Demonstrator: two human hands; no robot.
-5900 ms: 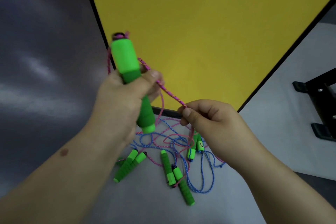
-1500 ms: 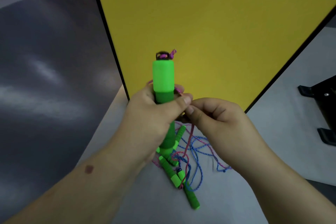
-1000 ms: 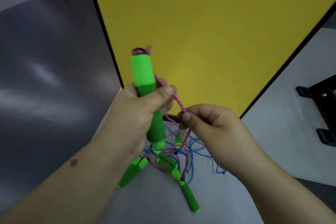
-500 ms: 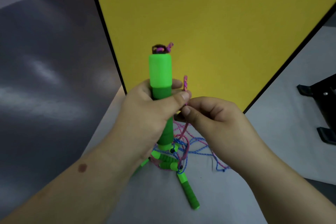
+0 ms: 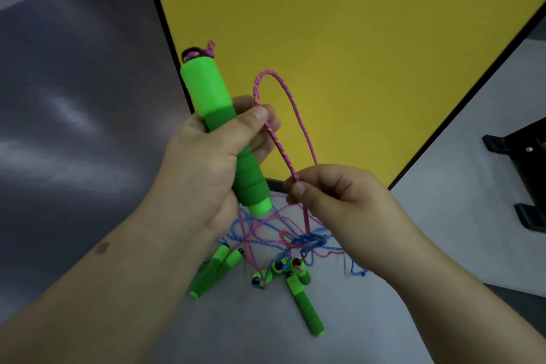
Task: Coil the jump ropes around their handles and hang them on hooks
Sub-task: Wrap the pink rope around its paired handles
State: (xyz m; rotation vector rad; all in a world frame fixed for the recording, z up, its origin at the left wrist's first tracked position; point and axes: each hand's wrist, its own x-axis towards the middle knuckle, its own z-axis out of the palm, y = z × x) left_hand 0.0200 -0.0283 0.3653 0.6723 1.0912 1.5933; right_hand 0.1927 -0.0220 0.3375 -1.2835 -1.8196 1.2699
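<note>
My left hand (image 5: 206, 156) grips a green jump rope handle (image 5: 206, 91) held upright and tilted left, a pink knot at its top. A pink rope (image 5: 291, 97) arches up from under my left thumb and comes down to my right hand (image 5: 339, 195), which pinches it between thumb and forefinger. Below both hands, on the grey floor (image 5: 369, 328), lie several more green handles (image 5: 307, 313) among a tangle of pink and blue ropes (image 5: 307, 241). No hooks are in view.
A yellow panel (image 5: 339, 23) with a black border stands behind the hands. A dark reflective surface (image 5: 74, 97) fills the left side. Black metal equipment feet (image 5: 526, 174) stand on the floor at the right edge.
My right hand has drawn away to the right and down from the handle, pulling out a tall loop of pink rope. The handle has tilted to the left.
</note>
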